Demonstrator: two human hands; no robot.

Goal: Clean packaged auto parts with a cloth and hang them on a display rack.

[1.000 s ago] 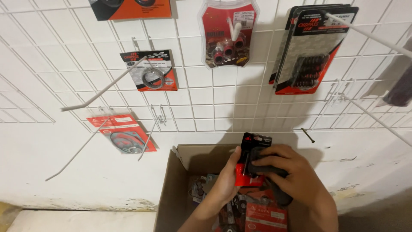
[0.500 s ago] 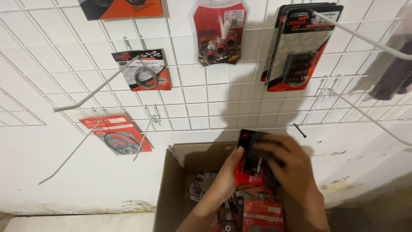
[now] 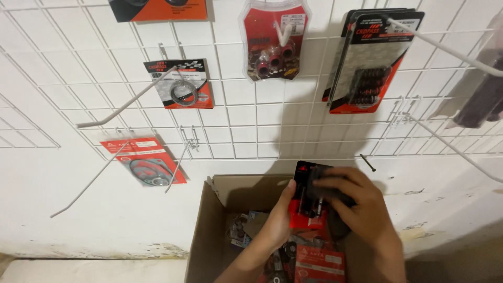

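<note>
I see the red-and-black packet (image 3: 309, 196) clamped between both hands above the open cardboard box (image 3: 207, 230): left hand (image 3: 277, 220) at 8 o'clock, right hand (image 3: 359, 207) at 3, fingers wrapped over it. Bare grid (image 3: 251, 131) lies at 12. Since half a second ago, the packet barely shifted. Its lower edge is hidden.

Top orange package (image 3: 160, 9) edge-cropped

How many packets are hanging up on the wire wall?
5: orange-black top left, ring packet, gasket packet lower left, clear red pack top middle, black-red card right. More may hide off-frame.
</note>
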